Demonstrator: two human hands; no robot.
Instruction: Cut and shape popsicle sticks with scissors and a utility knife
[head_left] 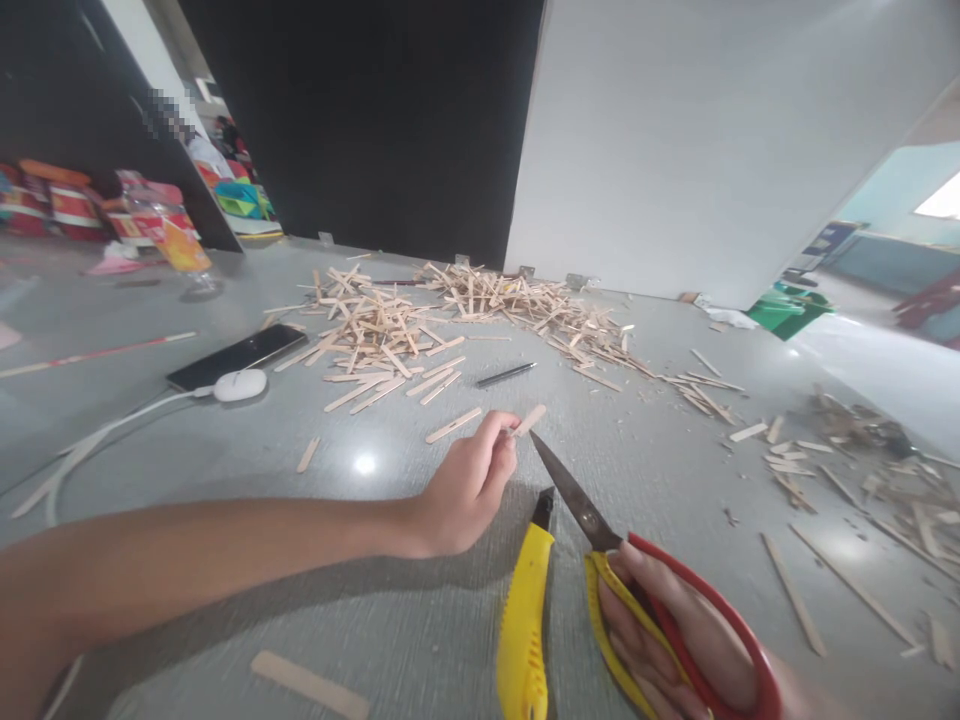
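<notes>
My left hand (469,490) pinches a short piece of wooden craft stick (531,420) between thumb and fingers, its rounded end pointing up and right. My right hand (675,625) grips a pair of scissors (574,490) by its red and yellow handles. The blades look closed, and their tip lies close beside the stick piece; whether they touch, I cannot tell. Between my hands a yellow utility knife (527,610) rests on the grey table (420,620). Just beyond my left hand lies a single craft stick (453,425), and past it a dark pen (507,374).
Heaps of craft sticks (375,325) spread along the dark and white panels. Cut scraps (787,465) litter the right side. On the left are a phone (238,357), a white charger (240,385) with its cable, and a drink bottle (174,240). A green bin (787,308) stands beyond the table.
</notes>
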